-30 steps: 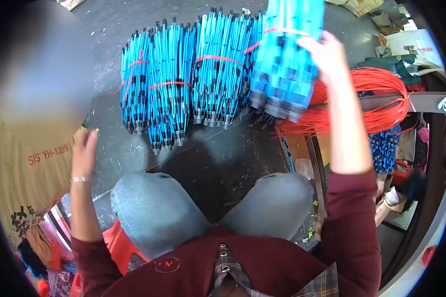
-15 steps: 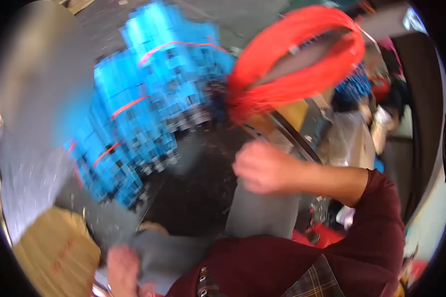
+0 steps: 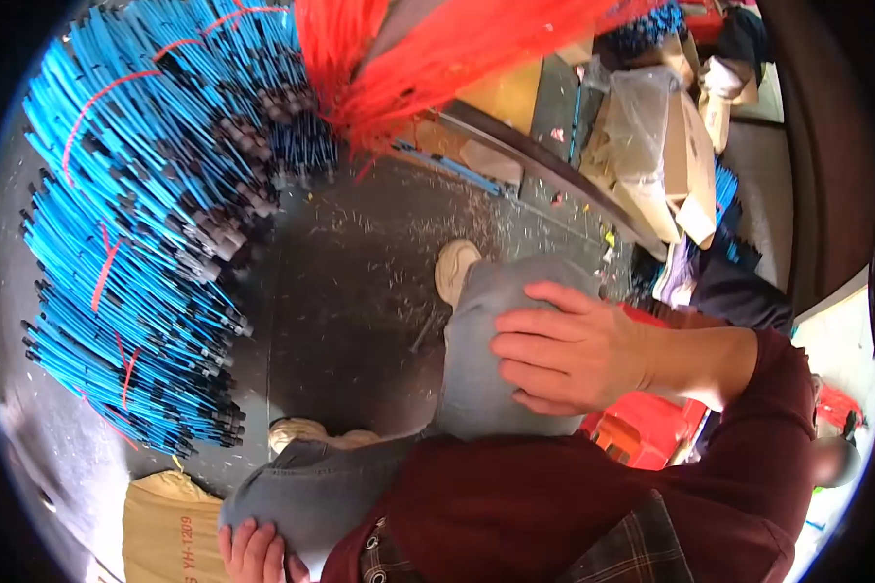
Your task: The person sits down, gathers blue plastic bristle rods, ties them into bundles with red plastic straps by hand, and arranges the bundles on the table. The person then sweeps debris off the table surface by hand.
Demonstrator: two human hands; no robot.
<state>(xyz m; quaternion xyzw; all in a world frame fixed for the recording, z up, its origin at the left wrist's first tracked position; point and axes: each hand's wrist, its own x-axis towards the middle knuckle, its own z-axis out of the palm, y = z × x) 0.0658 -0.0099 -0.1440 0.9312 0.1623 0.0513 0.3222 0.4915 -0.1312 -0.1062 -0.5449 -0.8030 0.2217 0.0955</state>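
Observation:
My right hand (image 3: 578, 350) lies flat on my right knee, fingers a little spread, with nothing in it. At the lower left, my left hand (image 3: 253, 551) rests over my left knee, its fingers stretched out and holding nothing; part of it is cut off by the frame edge. In front of me to the left are bundles of blue cables (image 3: 131, 282) with black ends, tied with red string (image 3: 105, 277). A thick hank of red strands (image 3: 408, 83) hangs at the top, apart from both hands.
A brown sack (image 3: 165, 530) with printed letters lies at the lower left. On the right are an open cardboard box (image 3: 688, 160) with clear plastic, a red plastic stool or crate (image 3: 647, 428) and a dark curved edge (image 3: 554, 165). Scraps litter the dark floor (image 3: 360, 291).
My right hand, blurred and curled above my leg before, now lies flat on the right knee. My left hand has settled on the left knee. The view has shifted, so the cables appear further left.

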